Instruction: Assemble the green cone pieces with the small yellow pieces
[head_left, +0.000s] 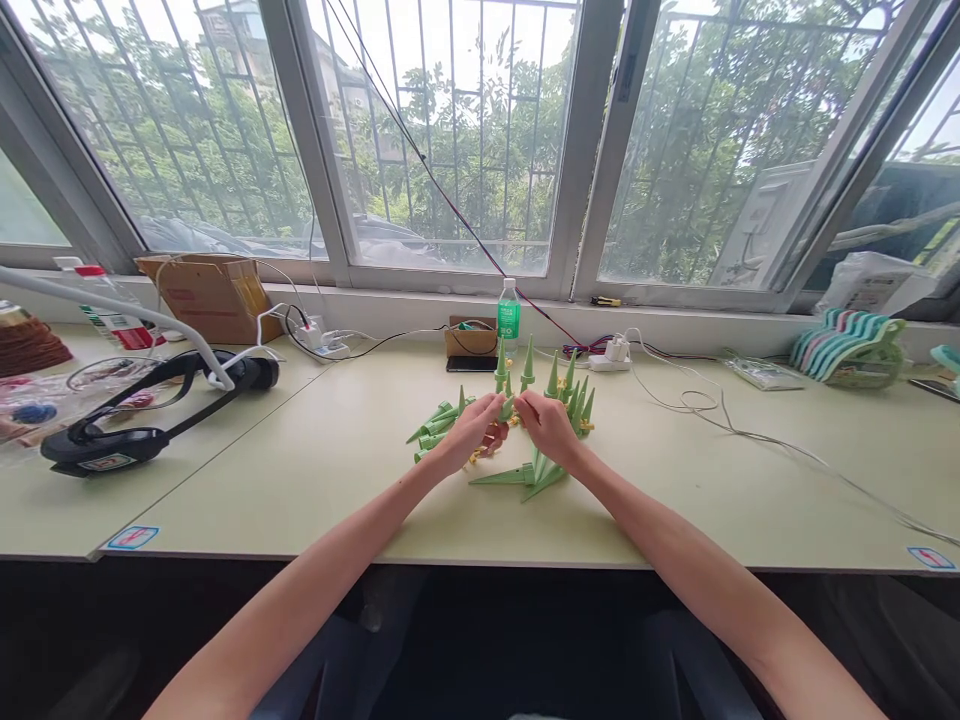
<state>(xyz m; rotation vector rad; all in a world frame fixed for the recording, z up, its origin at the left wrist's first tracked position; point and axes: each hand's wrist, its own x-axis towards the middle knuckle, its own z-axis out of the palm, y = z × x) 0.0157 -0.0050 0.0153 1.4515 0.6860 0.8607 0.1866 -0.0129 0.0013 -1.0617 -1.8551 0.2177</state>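
Observation:
In the middle of the table my left hand (476, 428) is closed on a light green plant watering spike (508, 409), its tip pointing up between my hands. My right hand (546, 422) pinches close beside it, fingers curled in; what sits in its fingertips is too small to make out. Several more green watering spikes (580, 402) with yellow valves stand upright behind and right of my hands. Others lie on their sides, a loose group (435, 425) at the left and some spikes (506, 477) in front. Small yellow valves (474, 459) show below my left hand.
Behind the spikes are a green-labelled bottle (508, 312), a small cardboard box (471, 340) and a dark phone (471, 364). A black headset (150, 410) lies left. White cables (735, 430) cross the right side, near a stack of hangers (847, 350).

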